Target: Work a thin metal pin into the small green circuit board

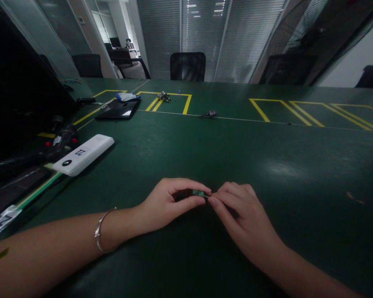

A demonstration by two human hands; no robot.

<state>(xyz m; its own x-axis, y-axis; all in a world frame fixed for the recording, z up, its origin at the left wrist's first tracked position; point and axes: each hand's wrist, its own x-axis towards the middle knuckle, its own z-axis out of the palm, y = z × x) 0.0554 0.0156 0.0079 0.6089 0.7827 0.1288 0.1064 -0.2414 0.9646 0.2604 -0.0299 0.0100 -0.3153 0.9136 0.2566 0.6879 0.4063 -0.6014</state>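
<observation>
My left hand (166,203) rests on the dark green table (205,149) and pinches a small green circuit board (198,193) between thumb and fingers. A thin bracelet sits on that wrist. My right hand (239,211) meets it from the right, its fingertips closed together against the board's right end. Whether the right fingers hold anything of their own is hidden.
A white power bank (83,154) lies to the left, beside black tools with red buttons (62,138). Farther back are a black tablet (117,110), a blue-white item (126,97), small metal parts (164,97) inside yellow tape boxes, and a small tool (209,113). Chairs stand behind the table.
</observation>
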